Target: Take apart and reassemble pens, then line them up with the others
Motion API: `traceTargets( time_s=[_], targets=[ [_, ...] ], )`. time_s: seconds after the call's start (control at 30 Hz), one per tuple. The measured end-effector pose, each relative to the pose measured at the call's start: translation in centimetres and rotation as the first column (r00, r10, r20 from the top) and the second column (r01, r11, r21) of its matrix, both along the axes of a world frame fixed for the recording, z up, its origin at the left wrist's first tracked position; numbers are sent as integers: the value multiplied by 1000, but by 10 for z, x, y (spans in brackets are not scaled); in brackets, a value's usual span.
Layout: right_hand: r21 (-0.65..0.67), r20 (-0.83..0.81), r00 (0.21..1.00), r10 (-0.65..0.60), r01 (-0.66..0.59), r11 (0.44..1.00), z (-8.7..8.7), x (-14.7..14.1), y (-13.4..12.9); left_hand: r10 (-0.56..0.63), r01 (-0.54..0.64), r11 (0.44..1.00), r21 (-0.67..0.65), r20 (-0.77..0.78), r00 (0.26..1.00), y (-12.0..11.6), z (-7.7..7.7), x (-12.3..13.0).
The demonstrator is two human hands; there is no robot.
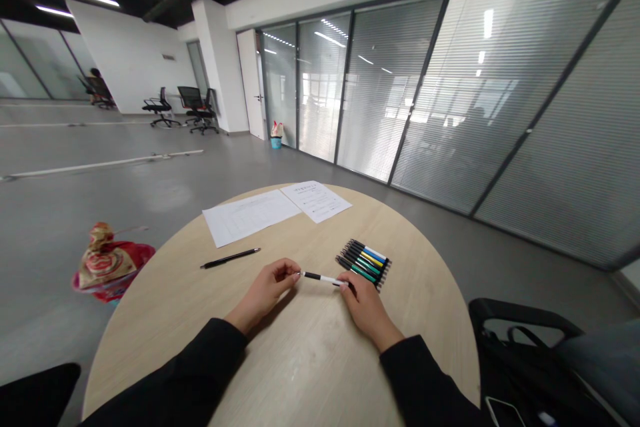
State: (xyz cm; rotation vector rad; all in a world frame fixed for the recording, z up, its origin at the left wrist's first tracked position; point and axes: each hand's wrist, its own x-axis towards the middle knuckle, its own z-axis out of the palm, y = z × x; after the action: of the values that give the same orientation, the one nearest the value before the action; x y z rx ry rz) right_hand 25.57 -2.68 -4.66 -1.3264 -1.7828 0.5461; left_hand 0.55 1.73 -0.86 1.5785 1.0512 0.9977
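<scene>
A white pen with a black grip (323, 278) is held level above the round wooden table (300, 360). My left hand (270, 290) pinches its left end between thumb and fingers. At the other end, the fingers of my right hand (364, 307) are closed round the pen. Just beyond my right hand lies a row of several pens (364, 260) with white, blue, yellow and green parts, side by side. A single black pen (230, 258) rests on the table, ahead and to the left of my left hand.
Two printed sheets (253, 217) lie near the table's far edge. A bin with a red and tan bag (113, 263) stands on the floor at the left. At the right is a black chair (520, 313) with a bag and a phone. Office chairs stand farther back.
</scene>
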Motion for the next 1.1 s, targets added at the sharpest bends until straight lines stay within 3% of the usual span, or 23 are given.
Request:
traceTargets(
  time_s=[0.33, 0.77, 1.1],
  targets=[
    [41, 21, 1000, 13, -14, 999, 0, -1, -2, -55, 56, 998, 19, -55, 997, 2, -3, -2],
    [123, 66, 998, -6, -2, 992, 5, -2, -6, -22, 25, 1000, 19, -146, 989, 0, 0, -2],
    [165, 98, 995, -2, -14, 986, 9, -3, -9, -31, 29, 999, -16, -106, 994, 0, 0, -3]
  ],
)
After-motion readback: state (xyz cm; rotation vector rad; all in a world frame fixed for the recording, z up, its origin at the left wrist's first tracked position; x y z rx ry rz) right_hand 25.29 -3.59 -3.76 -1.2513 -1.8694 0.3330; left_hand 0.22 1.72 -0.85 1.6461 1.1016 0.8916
